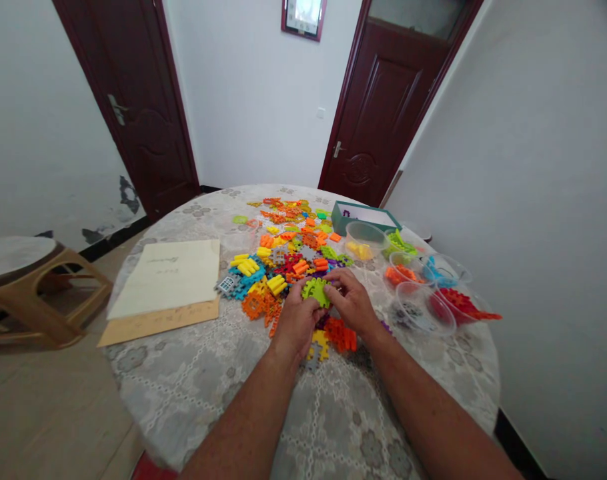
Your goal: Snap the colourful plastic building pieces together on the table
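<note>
Both my hands meet at the near side of a heap of colourful plastic building pieces (283, 257). A lime-green gear-shaped piece (315, 291) is gripped between them. My left hand (299, 315) closes on its left side, thumb toward the front. From the right, my right hand (352, 300) pinches its edge with thumb and fingers. Below the hands lie orange pieces (340, 335), a yellow piece (321, 341) and a grey piece (313, 357). Left of them are yellow rod-like pieces (276, 285) and orange square pieces (253, 305).
Clear plastic tubs hold sorted pieces at the right: yellow (359, 250), orange (401, 274), blue (437, 269), red (458, 305) and grey (408, 313). A green box (341, 220) stands behind them. Paper sheets (168, 277) lie at the left of the round table (193, 393). A stool (43, 293) stands beyond.
</note>
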{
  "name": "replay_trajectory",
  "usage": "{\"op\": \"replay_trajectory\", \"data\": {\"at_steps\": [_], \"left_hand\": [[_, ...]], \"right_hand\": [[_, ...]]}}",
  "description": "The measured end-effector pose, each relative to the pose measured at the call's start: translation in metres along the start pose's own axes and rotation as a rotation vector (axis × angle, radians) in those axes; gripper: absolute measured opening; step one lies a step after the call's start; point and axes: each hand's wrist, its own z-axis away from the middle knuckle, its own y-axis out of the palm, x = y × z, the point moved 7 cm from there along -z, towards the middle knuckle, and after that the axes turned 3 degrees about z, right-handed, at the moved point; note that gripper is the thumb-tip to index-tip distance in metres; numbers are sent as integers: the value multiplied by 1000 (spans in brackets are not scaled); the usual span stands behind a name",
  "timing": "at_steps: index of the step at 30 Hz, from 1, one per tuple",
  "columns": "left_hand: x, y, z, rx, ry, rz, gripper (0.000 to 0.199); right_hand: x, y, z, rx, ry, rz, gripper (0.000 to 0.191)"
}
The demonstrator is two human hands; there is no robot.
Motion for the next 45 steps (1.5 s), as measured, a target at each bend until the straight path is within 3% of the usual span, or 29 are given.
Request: {"op": "replay_trajectory", "data": {"at_steps": [5,10,14,18,21,25,28,30,33,38,42,45], "left_hand": [[-4,4,4,23,23,-44,56],[-11,3,9,45,70,-278,53],[-12,4,12,88,76,-379,61],[-5,15,14,214,62,-432,62],[-8,19,14,233,151,-514,60],[-16,16,11,168,289,-667,57],[-20,12,11,125,384,-811,54],[-23,11,11,99,451,-919,52],[-26,9,12,57,527,-1072,49],[-33,5,11,-11,592,-1163,45],[-35,2,10,-34,604,-1151,46],[-37,2,10,-34,620,-1158,46]], "right_hand": [[-4,7,-1,123,138,-142,48],[9,5,-4,294,196,-130,28],[28,-7,3,387,106,42,6],[39,-41,2,414,85,135,3],[34,-90,-19,358,88,298,11],[5,-173,-70,151,140,647,16],[-32,-216,-107,138,227,1025,26],[-58,-235,-124,153,277,1145,30],[-91,-250,-136,201,307,1212,34],[-132,-252,-129,317,307,1301,39],[-149,-249,-124,413,313,1318,43],[-148,-253,-124,433,330,1335,47]]}}
